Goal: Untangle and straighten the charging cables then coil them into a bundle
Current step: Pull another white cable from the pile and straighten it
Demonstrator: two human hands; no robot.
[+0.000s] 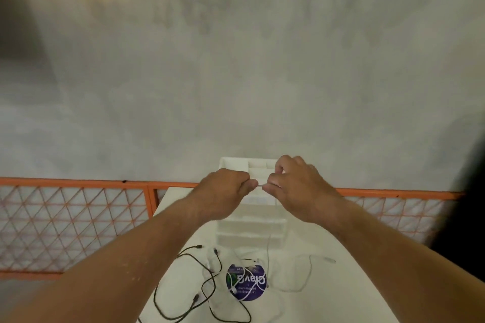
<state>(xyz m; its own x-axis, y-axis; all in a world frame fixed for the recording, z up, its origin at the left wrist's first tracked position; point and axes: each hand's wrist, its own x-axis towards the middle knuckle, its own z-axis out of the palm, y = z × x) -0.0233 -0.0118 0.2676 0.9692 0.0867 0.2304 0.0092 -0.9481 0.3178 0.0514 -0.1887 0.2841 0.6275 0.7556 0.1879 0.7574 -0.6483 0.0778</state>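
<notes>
My left hand [225, 190] and my right hand [296, 186] are raised above the white table [341, 283], fingertips almost touching. Both pinch a thin white cable [269, 249] between them; it hangs down from my right hand to the table. Below lie tangled black cables [199, 294] in loose loops, with white cables [304, 278] crossing them and trailing right. How the strands interlock is too faint to tell.
A white compartmented tray [249, 228] stands on the table under my hands. A round purple sticker [246, 282] lies beneath the cables. An orange metal mesh railing [78, 217] runs behind the narrow table, with a grey concrete floor beyond it.
</notes>
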